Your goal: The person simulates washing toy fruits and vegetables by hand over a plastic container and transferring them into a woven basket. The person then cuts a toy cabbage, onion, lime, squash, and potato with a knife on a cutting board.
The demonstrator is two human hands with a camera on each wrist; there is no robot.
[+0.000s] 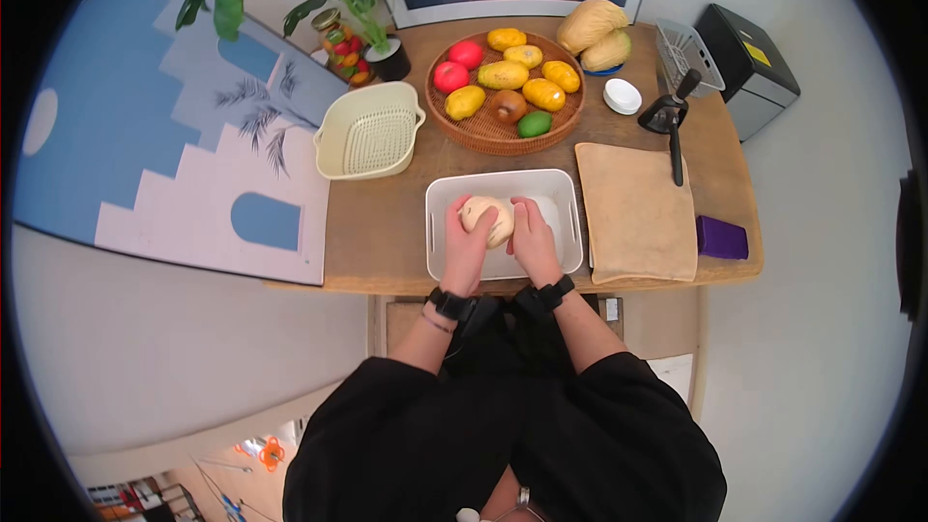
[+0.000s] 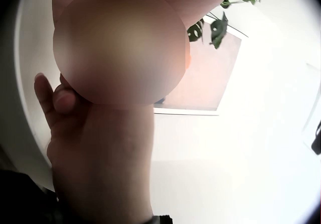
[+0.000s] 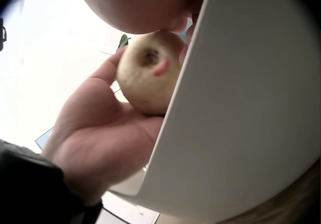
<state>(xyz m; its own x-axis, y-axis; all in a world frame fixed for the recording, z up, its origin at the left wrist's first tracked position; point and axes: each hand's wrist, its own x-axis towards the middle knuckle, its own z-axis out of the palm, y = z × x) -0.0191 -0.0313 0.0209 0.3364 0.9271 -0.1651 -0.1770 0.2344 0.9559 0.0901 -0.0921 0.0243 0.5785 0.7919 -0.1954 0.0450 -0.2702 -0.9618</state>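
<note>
From the head camera, both hands hold a pale round fruit (image 1: 488,218) over the white tub (image 1: 572,222) on the bench (image 1: 377,227), the left hand (image 1: 465,249) and right hand (image 1: 533,240) each with its grip curled around it. The left wrist view is too blurred to tell the grip. In the right wrist view the fruit (image 3: 148,78) lies cupped in a palm (image 3: 108,133) beside the tub's wall (image 3: 241,118).

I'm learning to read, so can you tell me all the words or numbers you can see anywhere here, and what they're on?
No words or numbers can be read in any view.
Yellow sticker on the black appliance: too small to read.
Label on the jar by the plant: too small and blurred to read.
The pale fruit held in the left hand and right hand over the white tub: no writing shows.
</note>
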